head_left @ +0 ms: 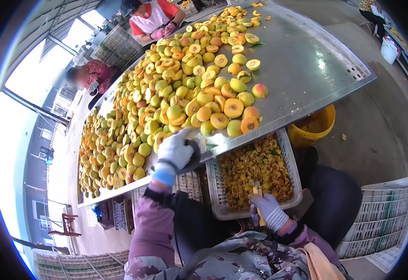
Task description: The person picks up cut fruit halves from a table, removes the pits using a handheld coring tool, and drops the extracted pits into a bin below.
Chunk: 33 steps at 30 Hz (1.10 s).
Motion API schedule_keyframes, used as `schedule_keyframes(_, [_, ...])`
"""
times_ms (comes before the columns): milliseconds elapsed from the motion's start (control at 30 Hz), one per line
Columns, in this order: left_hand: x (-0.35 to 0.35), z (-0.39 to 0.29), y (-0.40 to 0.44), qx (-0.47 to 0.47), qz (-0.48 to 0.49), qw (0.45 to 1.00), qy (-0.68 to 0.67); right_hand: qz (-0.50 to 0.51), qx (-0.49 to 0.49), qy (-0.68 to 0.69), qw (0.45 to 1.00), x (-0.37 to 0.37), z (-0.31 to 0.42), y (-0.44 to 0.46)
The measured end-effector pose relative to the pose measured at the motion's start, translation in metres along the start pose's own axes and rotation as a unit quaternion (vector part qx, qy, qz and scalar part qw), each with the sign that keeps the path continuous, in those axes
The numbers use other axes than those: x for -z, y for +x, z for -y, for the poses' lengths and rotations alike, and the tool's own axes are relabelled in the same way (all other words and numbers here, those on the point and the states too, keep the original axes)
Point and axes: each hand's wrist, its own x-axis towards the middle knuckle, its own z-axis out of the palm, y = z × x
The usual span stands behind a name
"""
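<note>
My left hand [176, 151], in a white glove, reaches over the near edge of the metal table [302, 65]. Its fingers stretch out at the edge of a large pile of yellow-orange peaches [166, 102], many cut in half with a dark centre. What lies under the fingertips is partly hidden. Closed over a crate of cut scraps, my right hand [270, 212], gloved in grey-white, grips a slim tool with a pale yellow handle [262, 219]. The tool's tip [256, 185] points at the scraps and is hard to make out.
Below the table edge stands a white plastic crate [214, 191] of peach scraps. A yellow bucket [313, 126] is to its right. More crates [376, 219] stand at my right. Across the table, a person in red sleeves [155, 21] works; another person [94, 77] is at the left.
</note>
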Motion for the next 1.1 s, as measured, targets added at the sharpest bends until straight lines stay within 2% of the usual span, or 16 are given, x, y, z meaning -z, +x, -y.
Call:
schedule_keyframes(133, [-0.042, -0.009, 0.068, -0.043, 0.116, 0.989, 0.076, -0.032, 0.043, -0.048, 0.997, 0.002, 0.016, -0.004])
schedule_keyframes(167, [-0.049, -0.007, 0.078, -0.019, 0.139, 0.986, 0.094, -0.039, 0.064, -0.059, 0.995, 0.004, 0.014, -0.001])
schedule_keyframes(367, [-0.07, -0.011, 0.106, 0.021, 0.103, 0.989, 0.105, -0.026, 0.047, -0.055, 0.997, -0.006, 0.028, -0.008])
schedule_keyframes(467, [-0.068, -0.01, 0.1, 0.034, 0.1, 0.988, 0.116, -0.017, 0.076, -0.077, 0.994, -0.009, 0.03, -0.013])
schedule_keyframes(567, [-0.049, 0.005, 0.072, 0.069, 0.099, 0.992, -0.036, -0.005, 0.064, -0.108, 0.992, -0.012, 0.027, -0.019])
schedule_keyframes(600, [-0.043, 0.014, 0.059, 0.071, 0.096, 0.992, -0.034, -0.031, 0.176, -0.216, 0.96, -0.011, 0.021, -0.014])
schedule_keyframes(633, [-0.038, 0.024, 0.044, 0.013, 0.131, 0.931, -0.34, -0.056, 0.284, -0.318, 0.903, -0.012, 0.015, -0.013])
schedule_keyframes(667, [-0.034, 0.032, 0.026, -0.048, 0.152, 0.776, -0.611, -0.05, 0.285, -0.318, 0.903, -0.015, 0.013, -0.015])
schedule_keyframes(733, [-0.034, 0.017, -0.017, -0.047, 0.069, 0.761, -0.643, -0.068, 0.344, -0.411, 0.842, -0.021, 0.015, -0.018])
schedule_keyframes(767, [-0.028, -0.001, -0.035, -0.004, 0.12, 0.611, -0.783, -0.066, 0.349, -0.427, 0.832, -0.029, 0.02, -0.025])
schedule_keyframes(867, [-0.056, -0.011, -0.068, -0.003, 0.135, 0.526, -0.84, -0.071, 0.362, -0.473, 0.8, -0.043, 0.02, -0.032])
schedule_keyframes(933, [-0.064, -0.024, -0.087, 0.024, 0.15, 0.508, -0.848, -0.083, 0.398, -0.481, 0.777, -0.045, 0.012, -0.028])
schedule_keyframes(1000, [-0.076, -0.039, -0.103, 0.067, 0.05, 0.574, -0.814, -0.102, 0.427, -0.517, 0.735, -0.048, 0.01, -0.029])
schedule_keyframes(1033, [-0.084, -0.038, -0.107, 0.059, 0.052, 0.602, -0.795, -0.104, 0.425, -0.535, 0.723, -0.048, 0.009, -0.03])
schedule_keyframes(1067, [-0.089, -0.038, -0.11, 0.059, 0.052, 0.599, -0.797, -0.105, 0.424, -0.537, 0.721, -0.049, 0.008, -0.031])
schedule_keyframes(1100, [-0.09, -0.041, -0.112, 0.042, 0.067, 0.554, -0.829, -0.115, 0.425, -0.553, 0.707, -0.051, 0.007, -0.031])
